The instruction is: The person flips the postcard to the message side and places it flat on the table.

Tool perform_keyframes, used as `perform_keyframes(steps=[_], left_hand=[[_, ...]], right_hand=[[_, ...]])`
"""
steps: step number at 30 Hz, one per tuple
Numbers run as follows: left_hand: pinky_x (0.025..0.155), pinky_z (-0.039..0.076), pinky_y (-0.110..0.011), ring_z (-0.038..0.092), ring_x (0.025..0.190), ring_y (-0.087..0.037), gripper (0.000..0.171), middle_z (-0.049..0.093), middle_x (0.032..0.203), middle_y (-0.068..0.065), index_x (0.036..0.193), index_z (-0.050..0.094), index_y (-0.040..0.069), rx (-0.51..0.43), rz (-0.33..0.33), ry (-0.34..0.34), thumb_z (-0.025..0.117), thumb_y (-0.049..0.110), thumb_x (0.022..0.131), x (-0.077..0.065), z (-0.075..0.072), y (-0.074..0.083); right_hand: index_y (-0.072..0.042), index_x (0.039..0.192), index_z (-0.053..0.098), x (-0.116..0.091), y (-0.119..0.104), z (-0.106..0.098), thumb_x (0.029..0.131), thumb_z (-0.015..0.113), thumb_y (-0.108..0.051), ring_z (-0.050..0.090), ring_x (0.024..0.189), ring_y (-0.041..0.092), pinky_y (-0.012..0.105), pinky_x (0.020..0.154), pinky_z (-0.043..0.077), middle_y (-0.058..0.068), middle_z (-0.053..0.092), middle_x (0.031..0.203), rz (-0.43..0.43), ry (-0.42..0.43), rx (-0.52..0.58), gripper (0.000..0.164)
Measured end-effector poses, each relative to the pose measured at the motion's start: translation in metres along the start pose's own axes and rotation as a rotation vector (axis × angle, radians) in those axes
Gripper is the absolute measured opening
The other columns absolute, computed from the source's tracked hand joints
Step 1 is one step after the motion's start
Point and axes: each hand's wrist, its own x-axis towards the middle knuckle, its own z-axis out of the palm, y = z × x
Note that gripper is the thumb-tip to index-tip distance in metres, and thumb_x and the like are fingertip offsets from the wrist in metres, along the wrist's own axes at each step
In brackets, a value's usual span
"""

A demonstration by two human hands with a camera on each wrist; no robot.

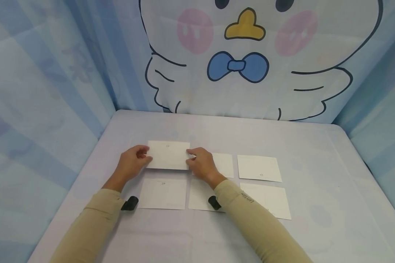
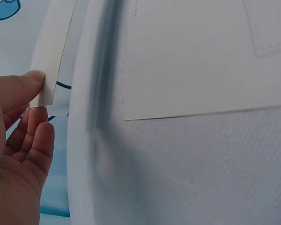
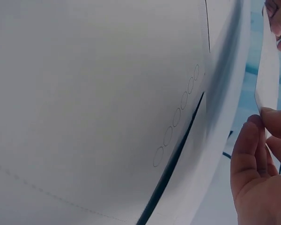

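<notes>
A white rectangular card (image 1: 168,155) with a small mark near its top edge is held by both hands at the back left of the table. My left hand (image 1: 131,160) pinches its left edge between thumb and fingers. At the opposite edge, my right hand (image 1: 202,162) pinches it the same way. In the left wrist view the card (image 2: 54,51) is seen nearly edge-on, lifted off the cloth. The right wrist view shows both hands on the card (image 3: 269,70). Beneath my right hand and forearm, two other cards are partly hidden.
More white cards lie in two rows: one at front left (image 1: 162,193), one at back right (image 1: 259,168), one at front right (image 1: 270,199), others between. A pale cloth covers the table (image 1: 332,175). Printed curtains (image 1: 46,91) stand at the sides and back.
</notes>
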Motion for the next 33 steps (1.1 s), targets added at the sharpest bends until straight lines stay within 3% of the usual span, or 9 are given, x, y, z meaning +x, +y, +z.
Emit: perform_keyframes(steps=[10,19,33], left_hand=[[0.088,0.049,-0.042,0.057,0.102,-0.031,0.043,0.062,0.114,-0.018,0.130,0.059,-0.004,0.024,0.009,-0.037,0.070,0.013,0.093,-0.001,0.003,-0.004],[0.091,0.049,-0.044,0.056,0.106,-0.031,0.047,0.061,0.118,-0.019,0.135,0.056,-0.004,0.021,-0.018,-0.093,0.069,0.014,0.093,-0.004,0.001,-0.007],[0.089,0.050,-0.043,0.059,0.105,-0.031,0.043,0.063,0.117,-0.019,0.130,0.058,-0.005,0.057,-0.021,-0.121,0.070,0.012,0.093,-0.004,0.005,-0.013]], right_hand=[[0.002,0.132,0.062,-0.002,-0.004,0.003,0.091,0.061,-0.003,0.053,0.127,0.032,0.042,0.106,0.042,0.019,0.062,0.128,0.001,-0.033,-0.056,0.041],[0.003,0.133,0.061,-0.004,-0.003,0.007,0.090,0.063,-0.004,0.053,0.127,0.033,0.044,0.105,0.043,0.019,0.061,0.130,0.013,-0.063,-0.061,0.043],[0.008,0.136,0.056,-0.004,0.000,0.015,0.088,0.065,0.000,0.049,0.132,0.034,0.042,0.109,0.038,0.025,0.056,0.135,-0.003,-0.133,-0.168,0.049]])
